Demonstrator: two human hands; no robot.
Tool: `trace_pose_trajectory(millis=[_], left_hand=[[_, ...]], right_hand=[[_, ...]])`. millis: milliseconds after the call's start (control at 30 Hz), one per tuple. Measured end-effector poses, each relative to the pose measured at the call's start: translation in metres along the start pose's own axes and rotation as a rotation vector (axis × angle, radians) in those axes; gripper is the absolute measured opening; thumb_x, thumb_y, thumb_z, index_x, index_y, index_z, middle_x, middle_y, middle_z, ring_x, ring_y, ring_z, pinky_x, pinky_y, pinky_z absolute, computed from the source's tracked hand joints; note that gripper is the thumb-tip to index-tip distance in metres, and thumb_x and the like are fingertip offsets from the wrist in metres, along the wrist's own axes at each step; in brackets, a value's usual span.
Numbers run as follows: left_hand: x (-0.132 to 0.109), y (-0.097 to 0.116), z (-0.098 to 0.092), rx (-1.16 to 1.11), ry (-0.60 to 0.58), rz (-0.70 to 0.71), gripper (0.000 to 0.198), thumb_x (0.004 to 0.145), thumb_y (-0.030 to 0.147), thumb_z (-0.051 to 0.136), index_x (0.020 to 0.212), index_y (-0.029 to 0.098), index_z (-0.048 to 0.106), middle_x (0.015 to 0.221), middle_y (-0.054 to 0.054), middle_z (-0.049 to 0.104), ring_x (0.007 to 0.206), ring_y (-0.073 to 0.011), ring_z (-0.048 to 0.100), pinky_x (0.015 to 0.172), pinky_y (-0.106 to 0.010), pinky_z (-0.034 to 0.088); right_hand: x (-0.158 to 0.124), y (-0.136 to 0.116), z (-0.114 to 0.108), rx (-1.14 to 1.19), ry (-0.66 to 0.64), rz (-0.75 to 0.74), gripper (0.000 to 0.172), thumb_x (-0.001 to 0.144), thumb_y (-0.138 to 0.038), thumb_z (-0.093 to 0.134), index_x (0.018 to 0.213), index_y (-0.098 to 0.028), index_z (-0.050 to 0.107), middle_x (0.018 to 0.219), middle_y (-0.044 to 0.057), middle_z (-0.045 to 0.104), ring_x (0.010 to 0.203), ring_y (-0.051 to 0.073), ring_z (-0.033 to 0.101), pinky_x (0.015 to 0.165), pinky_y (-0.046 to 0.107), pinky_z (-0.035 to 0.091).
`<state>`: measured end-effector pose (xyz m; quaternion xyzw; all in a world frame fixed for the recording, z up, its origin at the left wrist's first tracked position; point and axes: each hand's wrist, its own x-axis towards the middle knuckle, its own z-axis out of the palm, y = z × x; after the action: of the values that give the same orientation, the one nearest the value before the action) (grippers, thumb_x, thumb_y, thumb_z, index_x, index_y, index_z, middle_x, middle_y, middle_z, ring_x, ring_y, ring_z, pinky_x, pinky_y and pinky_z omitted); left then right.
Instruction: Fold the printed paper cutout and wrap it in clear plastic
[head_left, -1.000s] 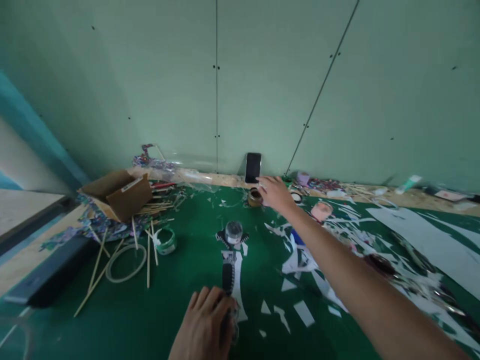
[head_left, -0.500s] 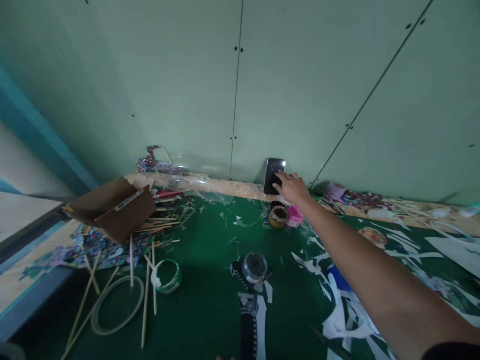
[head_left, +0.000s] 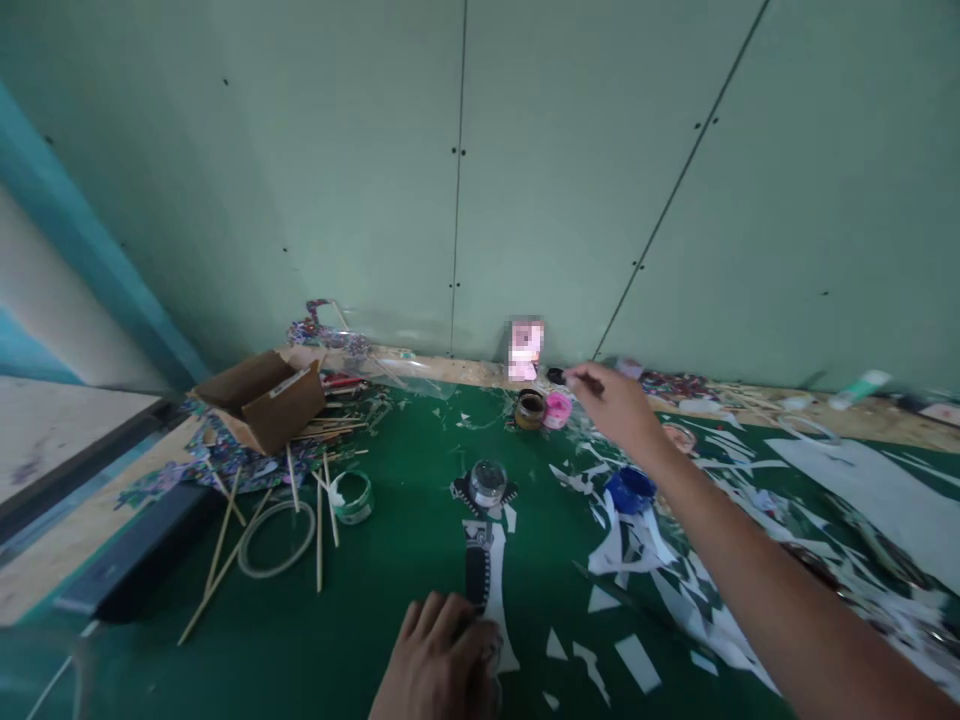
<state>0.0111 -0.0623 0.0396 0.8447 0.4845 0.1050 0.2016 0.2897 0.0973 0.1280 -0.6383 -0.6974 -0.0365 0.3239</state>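
My right hand (head_left: 611, 400) reaches out over the far side of the table, its fingertips pinching a small black lid (head_left: 556, 376). Just left of it stand an open brownish jar (head_left: 529, 410) and a pink jar (head_left: 557, 411). Behind them a phone (head_left: 525, 350) leans on the wall, its screen lit pink. My left hand (head_left: 442, 650) is curled at the near edge, beside a black-and-white patterned paper strip (head_left: 478, 575); what its fingers hold is hidden. A clear round jar (head_left: 488, 484) sits on the dark cutout at the strip's far end.
A cardboard box (head_left: 262, 400), wooden sticks (head_left: 320, 540), a tape ring (head_left: 277, 540) and a green paint jar (head_left: 354, 498) occupy the left. On the right lie white paper scraps (head_left: 637, 660), a blue jar (head_left: 630, 490) and scissors (head_left: 870, 540). A wall (head_left: 360, 180) closes the back.
My right hand has left the phone and picked up the black lid from behind the brownish jar. The phone screen has lit up. My left hand has come further into view.
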Motion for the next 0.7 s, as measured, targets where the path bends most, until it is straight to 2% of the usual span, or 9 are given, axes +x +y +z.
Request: trace_pose_trajectory(millis=[67,167,233,300,433,567,633,700], left_hand=[[-0.003,0.005,-0.005,-0.002,0.009,-0.015,0.035,0.084,0.012,0.044,0.106,0.029,0.065,0.106,-0.004,0.062,0.093,-0.0216,0.056,0.083,-0.041,0.046],[-0.005,0.007,-0.005,0.003,-0.023,-0.008,0.033,0.083,0.017,0.048,0.108,0.029,0.064,0.117,-0.004,0.059,0.103,-0.0247,0.054,0.089,-0.048,0.044],[-0.005,0.004,-0.001,0.021,0.006,0.012,0.03,0.082,0.019,0.05,0.107,0.028,0.064,0.124,-0.002,0.058,0.109,-0.0264,0.051,0.092,-0.049,0.043],[-0.005,0.001,0.003,0.047,0.064,0.049,0.03,0.082,0.019,0.049,0.106,0.028,0.064,0.128,-0.001,0.057,0.113,-0.0276,0.048,0.094,-0.051,0.042],[-0.004,-0.002,0.01,0.092,0.142,0.108,0.031,0.083,0.019,0.049,0.109,0.028,0.063,0.125,-0.001,0.061,0.112,-0.0288,0.049,0.093,-0.054,0.042],[-0.005,-0.002,0.014,0.104,0.161,0.123,0.028,0.086,0.023,0.048,0.108,0.028,0.064,0.123,-0.002,0.061,0.111,-0.0281,0.05,0.093,-0.053,0.042],[-0.007,-0.001,0.013,0.107,0.17,0.121,0.028,0.087,0.023,0.047,0.108,0.027,0.064,0.121,-0.003,0.061,0.11,-0.0279,0.05,0.092,-0.052,0.043],[-0.009,0.001,0.013,0.109,0.18,0.115,0.028,0.086,0.023,0.048,0.108,0.026,0.064,0.12,-0.004,0.06,0.109,-0.0279,0.051,0.091,-0.052,0.043]], right_hand=[[-0.056,-0.009,-0.012,0.031,-0.02,-0.024,0.028,0.092,-0.034,0.04,0.094,-0.021,0.065,0.081,0.003,0.07,0.068,0.017,0.063,0.062,0.027,0.049],[-0.135,-0.011,-0.013,0.011,-0.061,-0.075,0.029,0.093,-0.033,0.039,0.096,-0.022,0.066,0.089,0.004,0.069,0.072,0.016,0.064,0.06,0.025,0.049],[-0.174,-0.004,-0.006,-0.175,-0.042,-0.054,0.03,0.093,-0.032,0.038,0.095,-0.022,0.067,0.092,0.005,0.068,0.081,0.019,0.063,0.068,0.028,0.05],[-0.201,0.004,0.004,-0.267,-0.034,-0.003,0.028,0.09,-0.032,0.043,0.096,-0.021,0.068,0.092,0.008,0.068,0.083,0.024,0.062,0.072,0.036,0.049],[-0.226,0.012,0.019,-0.34,-0.039,0.08,0.022,0.086,-0.029,0.051,0.092,-0.02,0.07,0.089,0.01,0.066,0.082,0.03,0.06,0.07,0.042,0.045],[-0.236,0.001,0.022,-0.343,-0.022,0.142,0.02,0.087,-0.023,0.049,0.086,-0.018,0.068,0.086,0.011,0.064,0.083,0.03,0.059,0.072,0.042,0.043],[-0.229,-0.006,0.017,-0.308,-0.018,0.149,0.02,0.086,-0.024,0.05,0.091,-0.018,0.068,0.091,0.012,0.064,0.086,0.03,0.059,0.074,0.042,0.044],[-0.207,-0.012,0.009,-0.249,-0.024,0.135,0.022,0.087,-0.029,0.05,0.098,-0.019,0.067,0.098,0.012,0.064,0.087,0.026,0.06,0.075,0.038,0.045]])
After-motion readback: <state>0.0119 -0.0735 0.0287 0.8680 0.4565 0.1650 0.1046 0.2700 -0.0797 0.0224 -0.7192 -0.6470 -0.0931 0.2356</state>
